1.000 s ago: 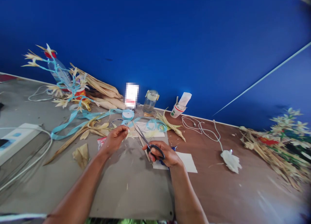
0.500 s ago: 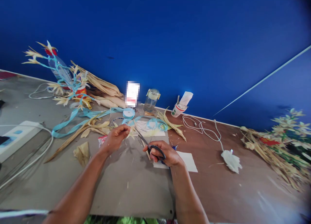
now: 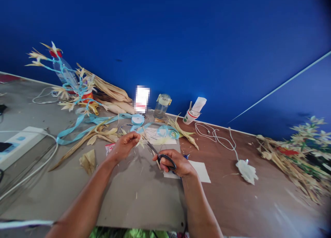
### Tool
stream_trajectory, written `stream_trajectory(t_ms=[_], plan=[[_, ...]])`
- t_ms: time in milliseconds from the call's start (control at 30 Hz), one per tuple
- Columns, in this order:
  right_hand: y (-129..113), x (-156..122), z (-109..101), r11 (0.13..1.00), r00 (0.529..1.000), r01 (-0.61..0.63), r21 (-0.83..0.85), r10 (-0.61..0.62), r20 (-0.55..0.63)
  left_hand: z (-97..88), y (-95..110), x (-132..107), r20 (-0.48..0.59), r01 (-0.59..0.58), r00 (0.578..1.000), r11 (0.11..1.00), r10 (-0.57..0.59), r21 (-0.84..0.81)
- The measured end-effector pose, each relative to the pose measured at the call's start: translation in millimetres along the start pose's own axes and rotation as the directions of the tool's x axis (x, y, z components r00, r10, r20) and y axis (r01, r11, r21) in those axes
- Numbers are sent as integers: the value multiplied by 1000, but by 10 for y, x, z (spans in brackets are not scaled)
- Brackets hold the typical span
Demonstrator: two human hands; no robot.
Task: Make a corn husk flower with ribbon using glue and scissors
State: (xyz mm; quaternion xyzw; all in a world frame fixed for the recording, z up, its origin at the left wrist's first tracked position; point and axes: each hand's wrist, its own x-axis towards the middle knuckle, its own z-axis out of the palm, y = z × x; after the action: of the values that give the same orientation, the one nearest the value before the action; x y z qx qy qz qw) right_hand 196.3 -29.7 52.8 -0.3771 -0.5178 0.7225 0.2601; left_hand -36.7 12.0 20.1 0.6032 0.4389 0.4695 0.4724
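Observation:
My right hand [image 3: 174,162] grips black-handled scissors [image 3: 152,148], fingers through the loops, with the blades pointing up and left. My left hand [image 3: 126,143] is closed in a pinch at its fingertips. A small pale piece of corn husk [image 3: 140,141] shows at those fingertips, a short way left of the blade tips. Beyond both hands, thin dark wires lie on a white sheet [image 3: 155,132] beside a loose loop of blue ribbon [image 3: 168,131]. A ribbon roll [image 3: 137,119] sits behind my left hand.
On the left stand a blue-wrapped branch with husk flowers [image 3: 82,90], a plastic bottle [image 3: 64,71] and a power strip [image 3: 20,145]. A lidded jar [image 3: 162,105] and a paper cup [image 3: 190,116] are along the blue wall. Dried husks and flowers [image 3: 292,162] lie far right.
The view has shifted very slightly. The scissor blades' tips have drawn a little away from my left fingertips, where the pale husk piece now shows more clearly.

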Motion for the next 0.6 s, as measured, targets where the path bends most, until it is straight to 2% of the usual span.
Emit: stream_trajectory(t_ms=[600], plan=[[11, -6, -1, 998, 999, -38, -55, 36, -35, -20, -14, -18, 45, -20, 999, 999, 21, -32]])
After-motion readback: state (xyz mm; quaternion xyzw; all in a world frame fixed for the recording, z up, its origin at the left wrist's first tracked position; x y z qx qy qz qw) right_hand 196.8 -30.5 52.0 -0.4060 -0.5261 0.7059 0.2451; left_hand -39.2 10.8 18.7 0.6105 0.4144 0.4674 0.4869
